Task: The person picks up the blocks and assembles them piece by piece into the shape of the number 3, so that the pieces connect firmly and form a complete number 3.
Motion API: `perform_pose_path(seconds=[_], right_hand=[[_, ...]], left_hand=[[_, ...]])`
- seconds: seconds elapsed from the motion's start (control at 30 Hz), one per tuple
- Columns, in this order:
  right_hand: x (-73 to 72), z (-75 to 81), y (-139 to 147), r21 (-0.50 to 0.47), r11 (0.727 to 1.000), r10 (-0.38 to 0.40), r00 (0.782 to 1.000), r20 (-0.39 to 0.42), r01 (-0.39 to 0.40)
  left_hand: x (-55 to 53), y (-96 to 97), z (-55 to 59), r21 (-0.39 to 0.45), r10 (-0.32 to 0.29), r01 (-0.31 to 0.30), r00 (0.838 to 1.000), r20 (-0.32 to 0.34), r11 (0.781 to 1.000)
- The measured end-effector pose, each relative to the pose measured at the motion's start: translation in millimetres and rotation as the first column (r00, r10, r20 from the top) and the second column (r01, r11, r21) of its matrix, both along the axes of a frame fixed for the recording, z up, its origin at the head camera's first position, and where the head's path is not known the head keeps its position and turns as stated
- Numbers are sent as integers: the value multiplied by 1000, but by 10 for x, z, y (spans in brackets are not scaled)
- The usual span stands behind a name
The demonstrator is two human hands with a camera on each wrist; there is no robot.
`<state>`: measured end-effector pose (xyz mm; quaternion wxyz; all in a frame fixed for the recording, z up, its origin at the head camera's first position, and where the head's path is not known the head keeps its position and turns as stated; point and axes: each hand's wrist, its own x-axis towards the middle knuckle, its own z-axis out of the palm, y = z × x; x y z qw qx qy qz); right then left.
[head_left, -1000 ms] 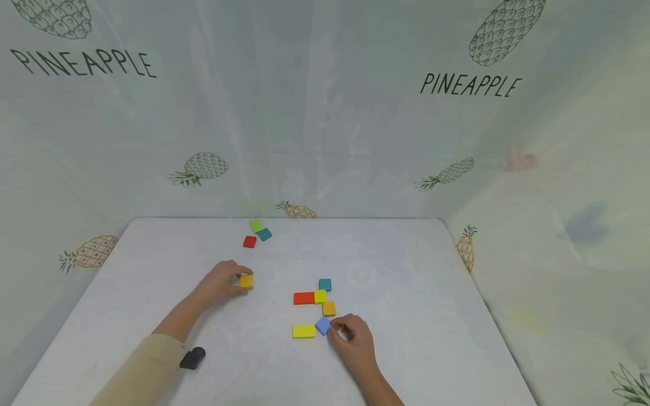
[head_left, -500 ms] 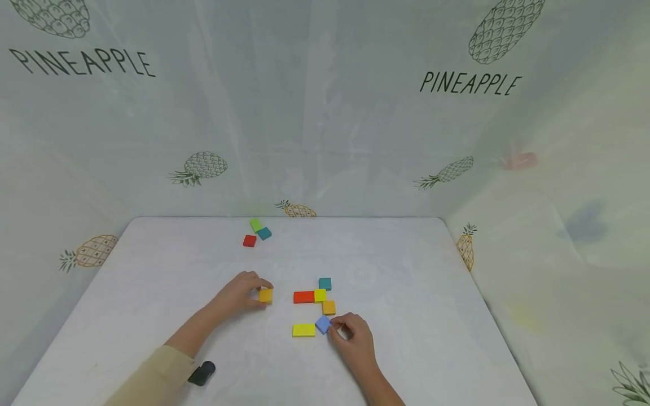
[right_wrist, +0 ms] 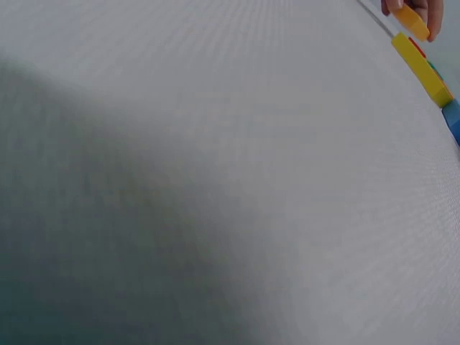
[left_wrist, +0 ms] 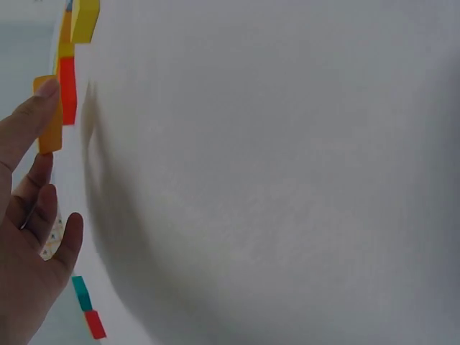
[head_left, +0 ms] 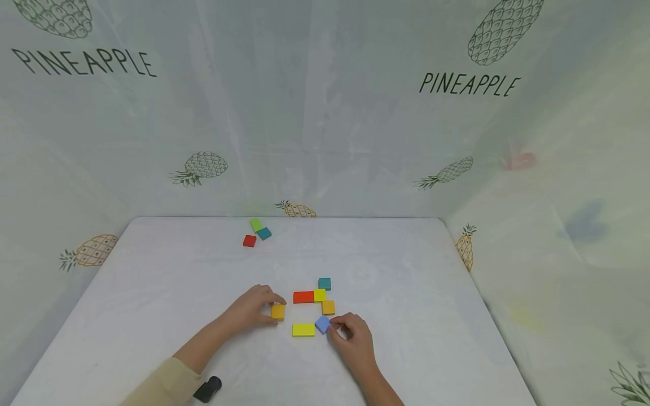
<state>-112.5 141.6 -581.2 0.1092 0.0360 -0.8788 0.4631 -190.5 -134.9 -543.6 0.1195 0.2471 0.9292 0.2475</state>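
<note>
My left hand point(head_left: 254, 307) pinches an orange square block point(head_left: 277, 312) between thumb and fingertips; in the left wrist view this orange block point(left_wrist: 50, 133) shows clear of the table. Just right of it lies a long yellow block point(head_left: 303, 330). My right hand point(head_left: 354, 337) has thumb and forefinger on the right corner of a blue square block point(head_left: 323, 324), turned diagonally against the yellow block's end. Above lie a second orange block point(head_left: 328, 307), a small yellow block point(head_left: 319, 295), a long red block point(head_left: 303, 297) and a teal block point(head_left: 325, 284), set close together.
Toward the table's back edge lie a green block point(head_left: 256, 225), a teal block point(head_left: 264, 233) and a red block point(head_left: 249, 241). A black object point(head_left: 208, 389) sits by the left sleeve point(head_left: 165, 383). A pineapple-print sheet point(head_left: 325, 113) hangs behind the white table point(head_left: 406, 270).
My left hand has carried the orange block right and toward me, up to the arranged blocks. My right hand has stayed at the blue block.
</note>
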Motion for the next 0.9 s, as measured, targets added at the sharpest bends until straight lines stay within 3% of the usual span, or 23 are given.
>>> perform_pose_path(seconds=[0.23, 0.47, 0.9], right_hand=[[3, 17, -6, 7, 1000, -2, 1000, -1, 2], [6, 20, -10, 8, 1000, -3, 1000, 8, 2], [1, 20, -13, 29, 1000, -8, 1000, 1, 8]], left_hand=[[97, 63, -11, 6, -43, 43, 999, 28, 999], [168, 115, -31, 35, -49, 46, 995, 85, 998], [233, 155, -33, 32, -70, 67, 992, 110, 997]])
